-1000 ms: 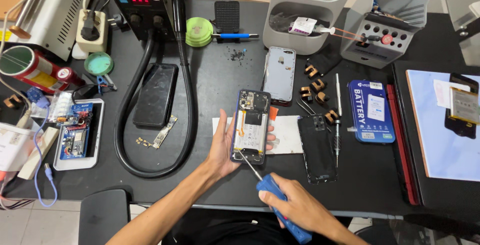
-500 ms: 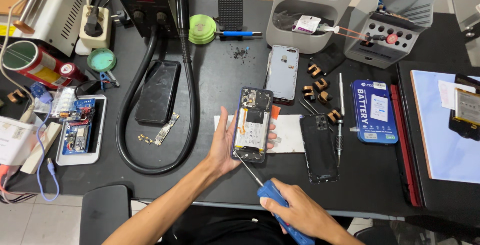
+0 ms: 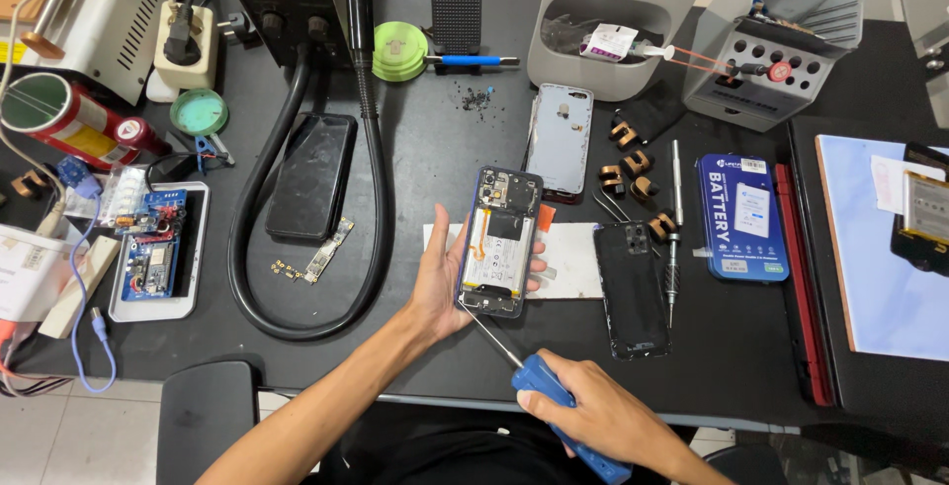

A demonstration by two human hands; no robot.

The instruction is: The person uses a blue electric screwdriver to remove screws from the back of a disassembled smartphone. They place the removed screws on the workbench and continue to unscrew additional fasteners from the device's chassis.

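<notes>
Opened phone (image 3: 500, 244) sits back-off near the front middle of the dark surface (image 3: 425, 139), battery and boards exposed. Left hand (image 3: 442, 277) cups it from the left edge, fingertips (image 3: 535, 269) wrapping round the right side; grip closed on the phone body, holding it slightly raised at the lower end. Right hand (image 3: 603, 414) is closed in a full fist round the blue handle of a screwdriver (image 3: 539, 386), whose thin shaft runs up-left to the phone's lower edge. Whether the tip is seated in a screw is too small to tell.

Judgement on working this well: keep the shaft in line with the screw, not slanted as the long reach invites; press down before turning; left hand should pin the frame flat so the tip cannot skate onto the battery or the flex cables.

Containers:
- Grey tiered organiser (image 3: 613, 40) at the back: dark tangled items in the top tier, a small white packet in the lower.
- Grey tool block (image 3: 761, 75) with round holes: one red-capped tool, most holes vacant.
- White tray (image 3: 158, 253), left: blue circuit boards.
- Stacked green round tins (image 3: 400, 50): shut, contents hidden.
- Small teal dish (image 3: 198, 109): contents unclear.

Nearby: loose back cover (image 3: 560, 139), black panel (image 3: 631, 287), blue battery box (image 3: 741, 216).
</notes>
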